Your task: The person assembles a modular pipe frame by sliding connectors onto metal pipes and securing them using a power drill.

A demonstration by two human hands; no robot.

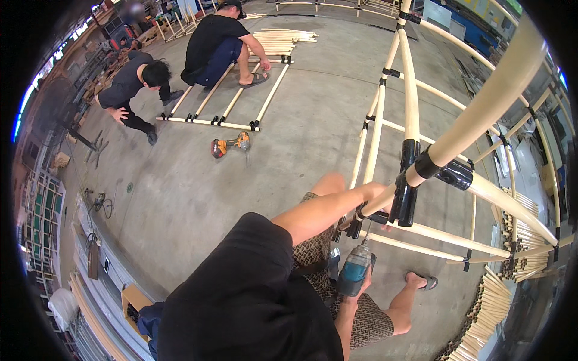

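My right hand is wrapped round the grip of a teal and black cordless drill. Its long thin bit points up toward a black pipe joint low on a frame of cream-coloured pipes; whether the tip touches cannot be made out. My left hand reaches in at that joint and closes round it, its fingers partly hidden behind an upright pipe. Nearer to me, a larger black joint links several pipes.
Two people crouch and bend by a flat pipe frame on the concrete floor. An orange cordless drill lies near it. Stacked cut pipes lie at the right. Long metal profiles and a cardboard box are at left.
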